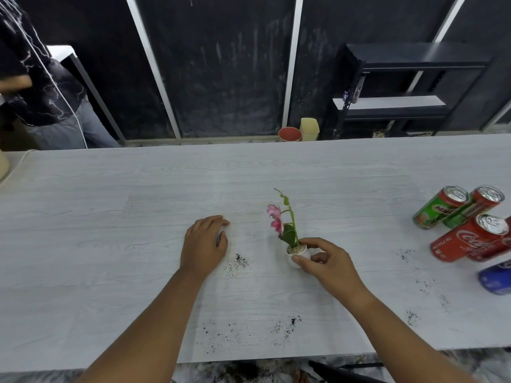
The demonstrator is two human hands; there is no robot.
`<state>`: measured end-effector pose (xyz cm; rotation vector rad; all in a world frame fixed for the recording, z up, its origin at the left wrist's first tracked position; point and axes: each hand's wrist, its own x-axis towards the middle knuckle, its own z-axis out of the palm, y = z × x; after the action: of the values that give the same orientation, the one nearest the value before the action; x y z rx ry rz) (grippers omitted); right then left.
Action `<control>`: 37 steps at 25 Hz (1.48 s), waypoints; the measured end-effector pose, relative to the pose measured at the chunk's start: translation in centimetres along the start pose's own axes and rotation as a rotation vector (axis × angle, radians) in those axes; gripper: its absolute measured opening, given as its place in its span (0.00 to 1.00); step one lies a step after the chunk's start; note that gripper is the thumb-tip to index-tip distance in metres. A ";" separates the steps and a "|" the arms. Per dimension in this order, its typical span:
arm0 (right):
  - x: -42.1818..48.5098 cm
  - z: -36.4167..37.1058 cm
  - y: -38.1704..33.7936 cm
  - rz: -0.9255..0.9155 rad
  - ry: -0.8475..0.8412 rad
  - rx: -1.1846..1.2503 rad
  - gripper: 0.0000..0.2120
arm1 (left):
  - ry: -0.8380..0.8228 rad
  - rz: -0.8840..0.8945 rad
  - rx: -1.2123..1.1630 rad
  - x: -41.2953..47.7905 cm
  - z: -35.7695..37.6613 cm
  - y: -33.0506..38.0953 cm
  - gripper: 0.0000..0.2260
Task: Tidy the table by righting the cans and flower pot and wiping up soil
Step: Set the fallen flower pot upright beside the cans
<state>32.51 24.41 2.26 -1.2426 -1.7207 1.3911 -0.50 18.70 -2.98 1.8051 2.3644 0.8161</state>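
A small white flower pot (296, 252) with a pink flower and green stem stands upright at the table's middle. My right hand (327, 264) grips the pot from the right. My left hand (204, 243) rests flat on the table to the left, fingers apart, holding nothing. Dark soil (238, 261) lies scattered between my hands, and more soil (284, 324) sits near the front edge. At the far right, a green Milo can (439, 207), a second can (475, 205), a red Coca-Cola can (467, 239) and a blue can (496, 276) lie on their sides.
The white wood-grain table (110, 217) spans the view. Soil specks (423, 283) trail along the right side. Behind the table stand a red bin (289, 134), a yellow bin (309, 129) and a black shelf (401, 89). A person (41, 87) stands at the back left.
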 end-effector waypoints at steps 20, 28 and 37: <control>6.5 -16.6 4.8 0.110 0.642 -0.075 0.15 | -0.453 0.461 0.094 15.2 16.8 25.5 0.28; 7.4 -17.5 6.9 0.152 0.657 -0.070 0.18 | -0.341 0.444 -0.001 15.0 18.8 24.4 0.28; 6.2 -17.7 7.9 0.163 0.665 -0.062 0.24 | -0.367 0.430 -0.003 15.2 18.4 24.7 0.28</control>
<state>47.92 37.30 -1.08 -1.6723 -1.2227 0.8575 22.97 43.74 -3.88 2.2678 1.7812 0.4553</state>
